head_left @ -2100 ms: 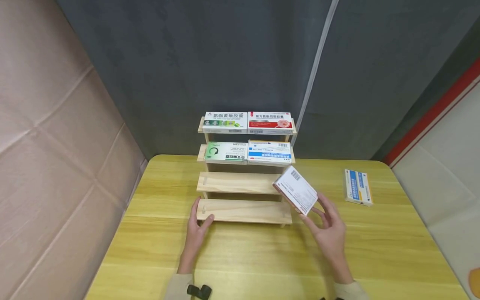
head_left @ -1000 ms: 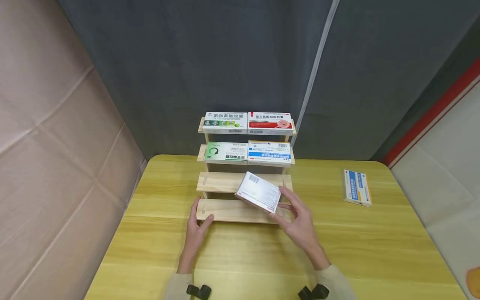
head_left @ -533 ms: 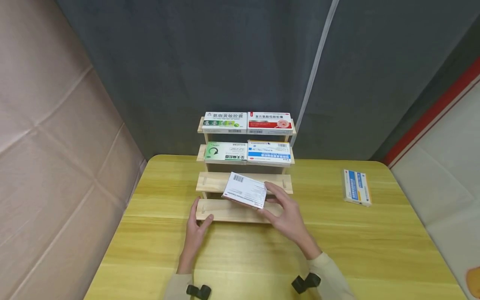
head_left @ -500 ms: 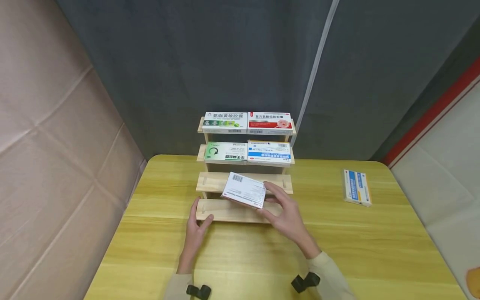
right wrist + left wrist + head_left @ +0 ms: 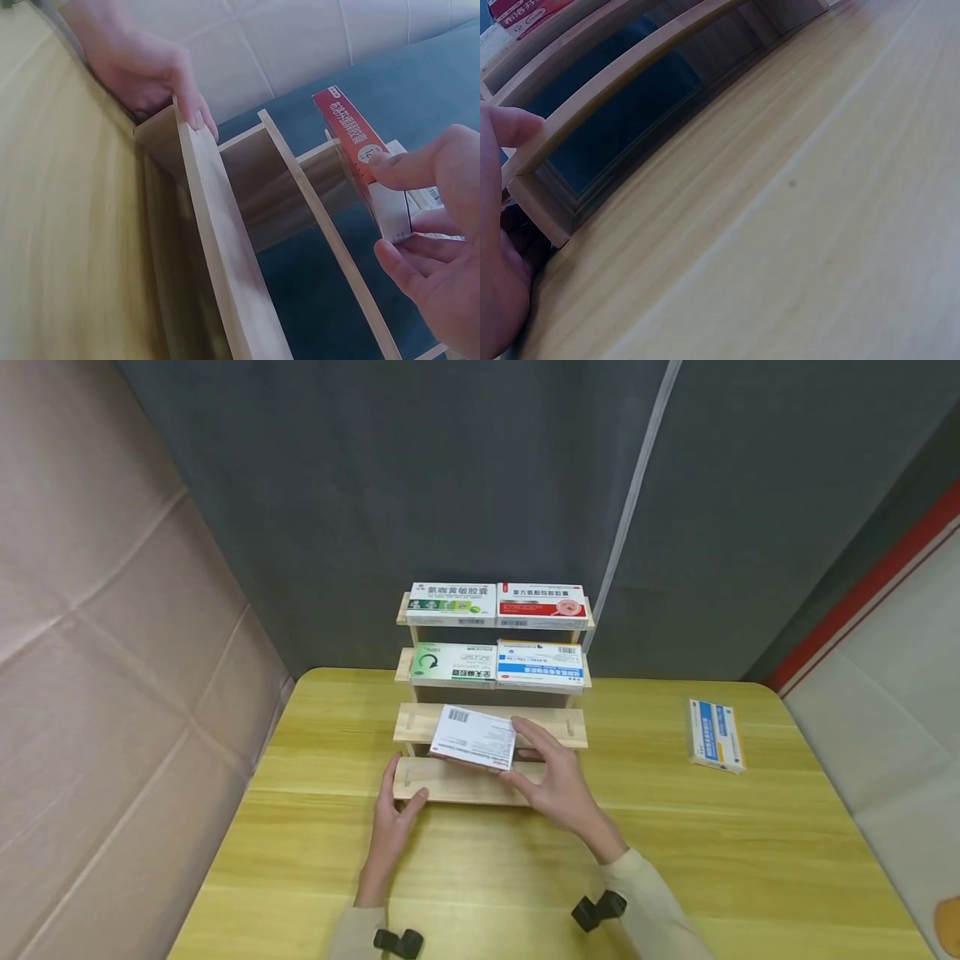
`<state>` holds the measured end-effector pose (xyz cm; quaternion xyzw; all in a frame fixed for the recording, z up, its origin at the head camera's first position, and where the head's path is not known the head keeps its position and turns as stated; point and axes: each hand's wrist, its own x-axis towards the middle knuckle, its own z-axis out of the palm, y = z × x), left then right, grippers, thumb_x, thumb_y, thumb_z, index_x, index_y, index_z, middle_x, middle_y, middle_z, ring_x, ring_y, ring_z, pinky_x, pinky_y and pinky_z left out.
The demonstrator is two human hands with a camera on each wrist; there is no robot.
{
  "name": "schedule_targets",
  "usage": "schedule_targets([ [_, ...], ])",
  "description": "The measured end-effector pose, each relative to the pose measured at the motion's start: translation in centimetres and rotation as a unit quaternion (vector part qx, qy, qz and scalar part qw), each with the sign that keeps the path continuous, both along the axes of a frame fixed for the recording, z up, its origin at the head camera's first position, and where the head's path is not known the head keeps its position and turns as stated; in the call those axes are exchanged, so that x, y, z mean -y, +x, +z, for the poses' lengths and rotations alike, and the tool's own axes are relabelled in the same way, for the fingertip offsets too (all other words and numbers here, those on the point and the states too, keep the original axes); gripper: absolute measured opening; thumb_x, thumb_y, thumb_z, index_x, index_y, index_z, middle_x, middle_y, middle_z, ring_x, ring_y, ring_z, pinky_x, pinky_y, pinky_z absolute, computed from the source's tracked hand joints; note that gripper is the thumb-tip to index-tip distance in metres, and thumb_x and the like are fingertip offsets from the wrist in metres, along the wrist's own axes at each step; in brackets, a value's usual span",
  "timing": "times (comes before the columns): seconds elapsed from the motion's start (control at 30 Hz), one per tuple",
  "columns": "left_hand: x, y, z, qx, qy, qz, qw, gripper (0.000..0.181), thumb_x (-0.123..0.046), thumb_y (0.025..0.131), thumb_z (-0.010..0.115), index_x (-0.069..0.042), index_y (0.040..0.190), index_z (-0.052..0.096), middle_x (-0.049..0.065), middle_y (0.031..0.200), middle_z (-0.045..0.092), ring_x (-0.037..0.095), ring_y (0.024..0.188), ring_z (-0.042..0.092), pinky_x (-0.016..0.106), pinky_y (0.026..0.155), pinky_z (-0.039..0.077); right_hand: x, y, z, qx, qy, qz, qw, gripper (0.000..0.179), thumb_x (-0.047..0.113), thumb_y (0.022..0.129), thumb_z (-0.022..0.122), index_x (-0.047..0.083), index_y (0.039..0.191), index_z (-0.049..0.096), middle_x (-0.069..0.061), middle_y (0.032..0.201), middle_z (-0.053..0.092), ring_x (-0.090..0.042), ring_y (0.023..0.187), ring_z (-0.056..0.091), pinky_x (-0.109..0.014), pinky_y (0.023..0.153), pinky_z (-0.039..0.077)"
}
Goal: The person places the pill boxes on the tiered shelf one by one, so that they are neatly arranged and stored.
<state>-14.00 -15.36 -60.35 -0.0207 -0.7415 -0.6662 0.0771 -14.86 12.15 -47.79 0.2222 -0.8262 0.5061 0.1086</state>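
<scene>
A medicine box (image 5: pixel 474 737), white side with a barcode facing up, is pinched by its right end in my right hand (image 5: pixel 558 783). It is tilted over the third and fourth tiers of the wooden stepped rack (image 5: pixel 450 787). In the right wrist view the red edge of this medicine box (image 5: pixel 346 124) shows, and the box is raised off the shelf boards. My left hand (image 5: pixel 392 822) grips the left end of the lowest tier, thumb on its front edge. The left wrist view shows the thumb (image 5: pixel 517 126) on the board and the other fingers partly hidden behind the rack's end.
On the top tier lie a green-and-white box (image 5: pixel 450 603) and a red-and-white box (image 5: pixel 542 605). Below them are a pale green box (image 5: pixel 453 664) and a blue-and-white box (image 5: pixel 540 665). Another blue-and-white box (image 5: pixel 716 735) lies on the table (image 5: pixel 750 860) at right. A dark curtain (image 5: pixel 375 485) hangs behind.
My right hand has carried the medicine box leftward from the rack's right side to over its lower tiers, and the box has turned closer to level with the boards. The left hand has stayed in place.
</scene>
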Motion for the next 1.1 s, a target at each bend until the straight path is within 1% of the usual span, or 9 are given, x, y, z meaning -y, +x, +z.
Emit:
schedule_targets([
  [0.07,0.0,0.0,0.1,0.0,0.001,-0.002,1.0,0.079,-0.015,0.098,0.065,-0.012,0.162,0.019,0.015,0.168,0.025,0.037,0.155,0.022,0.059,0.127,0.012,0.2,-0.1,0.2,0.003,0.005,0.0,1.0,0.076,0.0,0.079,0.084,0.002,0.147,0.05,-0.019,0.153,0.05,-0.034,0.131,0.059,-0.036,0.096,0.059],
  [0.17,0.0,0.1,0.1,0.003,0.002,-0.002,1.0,0.079,-0.015,0.098,0.065,-0.012,0.162,0.02,0.014,0.167,0.025,0.036,0.154,0.023,0.058,0.128,0.013,0.5,-0.4,0.3,0.004,0.015,0.0,0.9999,0.075,0.001,0.079,0.084,0.001,0.147,0.051,-0.018,0.153,0.05,-0.033,0.131,0.058,-0.035,0.098,0.058],
  [0.3,0.1,0.1,0.1,0.005,0.001,0.001,1.0,0.079,-0.015,0.098,0.066,-0.014,0.162,0.02,0.013,0.168,0.024,0.036,0.155,0.022,0.057,0.128,0.012,1.0,-1.0,0.4,0.001,0.046,0.0,0.9989,0.075,0.004,0.079,0.085,0.0,0.146,0.051,-0.019,0.152,0.05,-0.033,0.136,0.054,-0.038,0.104,0.055],
  [0.47,0.1,0.1,0.2,0.004,-0.004,0.005,1.0,0.078,-0.017,0.098,0.066,-0.014,0.162,0.021,0.013,0.168,0.023,0.037,0.155,0.021,0.059,0.128,0.011,1.8,-1.8,0.5,0.005,0.087,-0.001,0.9962,0.074,0.009,0.081,0.085,0.001,0.147,0.051,-0.017,0.153,0.05,-0.032,0.141,0.049,-0.043,0.115,0.044],
  [0.53,0.0,0.1,0.2,0.004,-0.006,0.007,0.9999,0.078,-0.017,0.098,0.066,-0.014,0.162,0.021,0.013,0.168,0.023,0.036,0.155,0.022,0.058,0.128,0.011,2.0,-2.1,0.5,0.011,0.1,-0.004,0.9949,0.075,0.012,0.082,0.084,0.003,0.148,0.05,-0.015,0.154,0.049,-0.031,0.143,0.048,-0.043,0.119,0.041],
  [0.67,0.0,0.1,0.2,0.007,-0.006,0.008,0.9999,0.079,-0.016,0.097,0.066,-0.013,0.162,0.021,0.013,0.168,0.024,0.036,0.155,0.022,0.057,0.128,0.012,2.4,-2.7,0.4,0.012,0.122,-0.009,0.9924,0.075,0.016,0.083,0.084,0.005,0.149,0.049,-0.013,0.154,0.05,-0.03,0.144,0.047,-0.043,0.121,0.038],
  [0.87,0.1,0.0,0.1,0.008,-0.008,0.015,0.9998,0.079,-0.015,0.096,0.067,-0.013,0.162,0.022,0.011,0.168,0.024,0.034,0.155,0.022,0.056,0.129,0.01,2.8,-3.5,0.4,-0.009,0.133,-0.01,0.991,0.076,0.018,0.082,0.084,0.002,0.148,0.049,-0.016,0.152,0.051,-0.034,0.142,0.048,-0.047,0.121,0.038],
  [1.1,0.0,0.0,0.2,0.007,-0.009,0.013,0.9999,0.079,-0.018,0.096,0.067,-0.012,0.162,0.022,0.012,0.169,0.023,0.035,0.156,0.02,0.059,0.128,0.007,3.1,-4.3,0.3,0.011,0.138,-0.008,0.9903,0.075,0.019,0.083,0.083,0.004,0.148,0.049,-0.015,0.153,0.05,-0.034,0.142,0.047,-0.046,0.121,0.037],
])
